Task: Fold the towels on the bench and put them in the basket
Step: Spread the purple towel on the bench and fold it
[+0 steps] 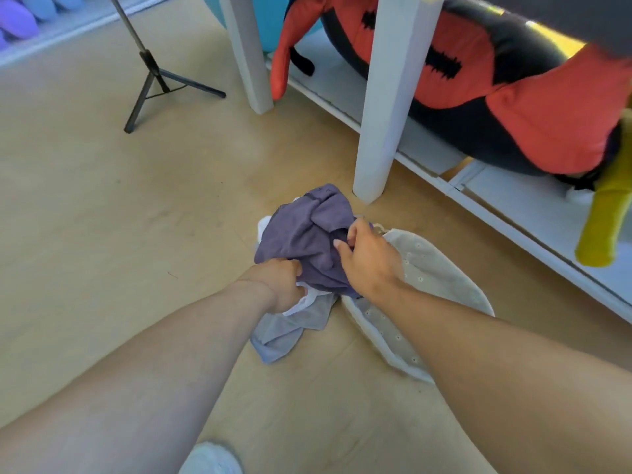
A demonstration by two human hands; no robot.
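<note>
A crumpled bundle of towels hangs low over the floor between my hands. On top is a purple towel (301, 234); a white one peeks out beneath it, and a pale grey-blue towel (284, 333) droops down to the floor. My left hand (282, 285) grips the bundle's near-left underside. My right hand (367, 258) clutches the purple towel's right side. A beige fabric basket (434, 278) with a white lining lies tipped on the floor just right of the bundle, partly hidden by my right arm.
Two white bench legs (379, 131) stand just behind the bundle. A big red-and-black plush toy (496, 73) and a yellow piece lie on a low white shelf at the right. A black tripod (154, 77) stands at the back left. My white shoe (210, 460) shows at the bottom.
</note>
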